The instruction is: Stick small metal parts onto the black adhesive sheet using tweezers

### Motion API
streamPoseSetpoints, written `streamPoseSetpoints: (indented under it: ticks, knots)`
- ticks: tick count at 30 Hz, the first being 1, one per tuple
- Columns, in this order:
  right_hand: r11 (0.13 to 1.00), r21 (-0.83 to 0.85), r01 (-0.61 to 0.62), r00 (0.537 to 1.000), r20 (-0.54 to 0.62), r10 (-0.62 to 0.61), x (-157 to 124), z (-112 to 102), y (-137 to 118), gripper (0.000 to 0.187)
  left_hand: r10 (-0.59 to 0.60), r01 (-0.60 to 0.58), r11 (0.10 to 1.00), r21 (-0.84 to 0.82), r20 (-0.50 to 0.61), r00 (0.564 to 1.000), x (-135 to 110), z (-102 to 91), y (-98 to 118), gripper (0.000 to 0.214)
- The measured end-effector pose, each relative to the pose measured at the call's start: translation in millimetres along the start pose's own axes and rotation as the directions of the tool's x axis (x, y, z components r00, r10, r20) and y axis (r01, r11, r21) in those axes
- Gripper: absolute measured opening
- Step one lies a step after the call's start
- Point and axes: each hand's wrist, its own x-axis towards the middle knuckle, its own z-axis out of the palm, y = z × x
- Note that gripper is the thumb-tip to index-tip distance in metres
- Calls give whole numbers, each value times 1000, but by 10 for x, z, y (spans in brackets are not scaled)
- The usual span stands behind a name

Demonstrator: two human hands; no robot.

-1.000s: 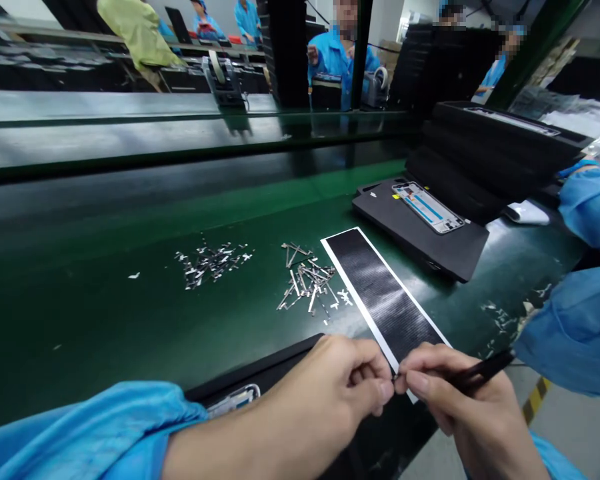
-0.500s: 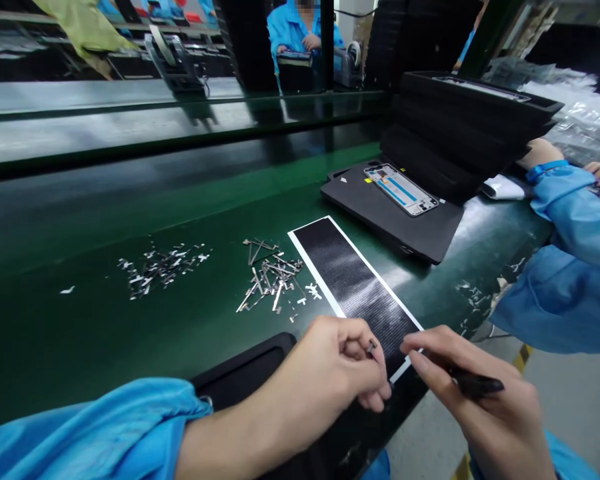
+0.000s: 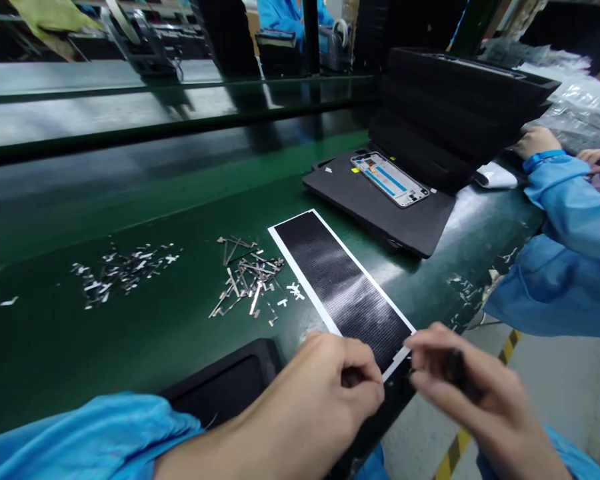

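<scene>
My left hand is curled closed at the near end of a long black strip with a white border that lies on the green belt; what its fingertips pinch is hidden. My right hand, blurred by motion, is closed round black tweezers just right of the strip's near corner. A pile of small metal parts lies left of the strip, and a second scatter of parts lies farther left. A black tray sits under my left forearm.
A flat black tray holding a phone frame lies at the right, with a stack of black trays behind it. A co-worker's blue sleeve and hand reach in at the right edge. The belt edge drops to the floor near my right hand.
The view has tilted down and shifted right, so everything slid left in the picture. My hands drew apart from their pinch at the strip's end, and my right hand now moves fast.
</scene>
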Motion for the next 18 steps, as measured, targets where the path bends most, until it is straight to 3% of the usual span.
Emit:
streamPoseSetpoints:
  ticks: [3, 7, 10, 13, 17, 18]
  knots:
    - [986, -139, 92, 975, -189, -117, -30, -133, -19, 12, 37, -47, 986, -158, -66, 997, 47, 25, -22, 16]
    - [973, -215, 84, 956, -257, -140, -54, -165, 15, 10, 55, -42, 938, -343, 28, 998, 142, 96, -65, 14]
    - [989, -138, 48, 963, -258, -83, -59, -107, 69, 7, 20, -7, 932, -362, 32, 999, 193, 140, -89, 16]
    - [990, -123, -67, 965, -259, 33, -89, -27, 109, 3, -49, 61, 930, -361, 43, 998, 206, 131, -78, 19]
    - [957, -31, -288, 882, -397, 253, -155, 54, 131, 20, -55, 63, 931, -359, 33, 998, 209, 83, -50, 17]
    - [952, -47, -303, 883, -391, 262, -165, 61, 137, 22, -53, 58, 933, -354, 25, 998, 211, 79, -50, 16]
